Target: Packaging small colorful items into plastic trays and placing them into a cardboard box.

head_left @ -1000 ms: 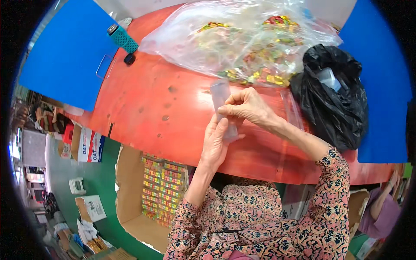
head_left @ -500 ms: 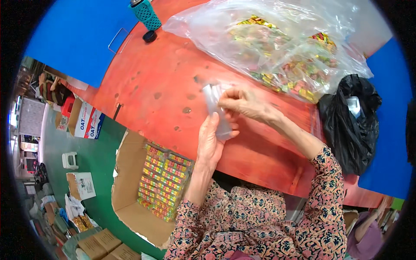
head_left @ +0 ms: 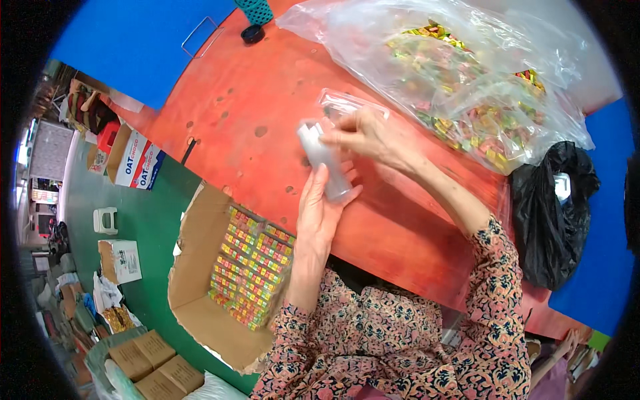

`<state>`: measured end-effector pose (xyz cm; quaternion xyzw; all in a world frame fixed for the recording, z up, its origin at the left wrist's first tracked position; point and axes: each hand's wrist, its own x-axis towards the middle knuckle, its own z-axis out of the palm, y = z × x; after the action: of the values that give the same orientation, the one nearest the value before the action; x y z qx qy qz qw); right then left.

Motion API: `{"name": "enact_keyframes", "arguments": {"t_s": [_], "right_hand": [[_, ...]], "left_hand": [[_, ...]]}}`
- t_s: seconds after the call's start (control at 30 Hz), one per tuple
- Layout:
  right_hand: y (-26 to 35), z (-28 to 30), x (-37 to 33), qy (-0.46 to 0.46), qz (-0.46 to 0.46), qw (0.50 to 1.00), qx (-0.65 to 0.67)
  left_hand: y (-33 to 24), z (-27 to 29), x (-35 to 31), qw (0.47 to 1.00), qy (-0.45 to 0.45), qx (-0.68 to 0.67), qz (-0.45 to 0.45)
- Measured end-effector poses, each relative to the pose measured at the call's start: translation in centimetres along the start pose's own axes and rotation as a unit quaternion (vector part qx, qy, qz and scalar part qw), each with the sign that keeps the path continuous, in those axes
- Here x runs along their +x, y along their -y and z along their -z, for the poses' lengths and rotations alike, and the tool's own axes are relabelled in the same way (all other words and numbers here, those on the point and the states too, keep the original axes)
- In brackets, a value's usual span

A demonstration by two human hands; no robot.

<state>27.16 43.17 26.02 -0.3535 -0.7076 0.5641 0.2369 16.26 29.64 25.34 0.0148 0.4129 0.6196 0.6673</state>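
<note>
My left hand (head_left: 321, 203) is wrapped round the lower part of a narrow translucent plastic piece (head_left: 321, 160), tilted above the red table. It may be a stack of thin trays or sleeves; blur hides which. At its upper end, the fingers of my right hand (head_left: 363, 138) are pinched together by its edge. What sits in that pinch is too blurred to make out. Just beyond my right hand a clear plastic tray (head_left: 340, 100) lies on the tabletop, partly covered by the hand.
A large clear bag of small wrapped pieces (head_left: 460, 87) covers the far right; a black plastic bag (head_left: 553, 220) hangs at the right edge. By my left forearm stands an open carton (head_left: 193, 267) with packed colourful blocks (head_left: 250, 267). A black lid (head_left: 253, 35) lies far left.
The view has shifted, so the table and bags appear displaced. A clear tray now shows on the table behind my right hand. My left hand keeps the plastic piece.
</note>
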Motion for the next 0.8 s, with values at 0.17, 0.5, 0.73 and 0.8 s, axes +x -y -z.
{"name": "enact_keyframes", "arguments": {"t_s": [0.17, 0.5, 0.73, 0.8], "right_hand": [[1.0, -1.2, -2.2, 0.069, -0.067, 0.987, 0.132], [3.1, -2.4, -1.8, 0.019, 0.025, 1.0, 0.004], [-0.6, -4.5, 1.5, -0.063, 0.201, 0.876, -0.433], [-0.9, -5.0, 1.6, 0.041, 0.176, 0.869, -0.461]], "left_hand": [[0.6, 0.3, 0.0, 0.998, 0.065, 0.0, -0.019], [-1.3, 0.8, -1.3, 1.0, -0.008, -0.016, -0.015], [-2.4, 3.2, -1.5, 0.99, -0.111, 0.013, -0.091], [-2.3, 3.3, -1.7, 0.99, -0.109, 0.005, -0.091]]}}
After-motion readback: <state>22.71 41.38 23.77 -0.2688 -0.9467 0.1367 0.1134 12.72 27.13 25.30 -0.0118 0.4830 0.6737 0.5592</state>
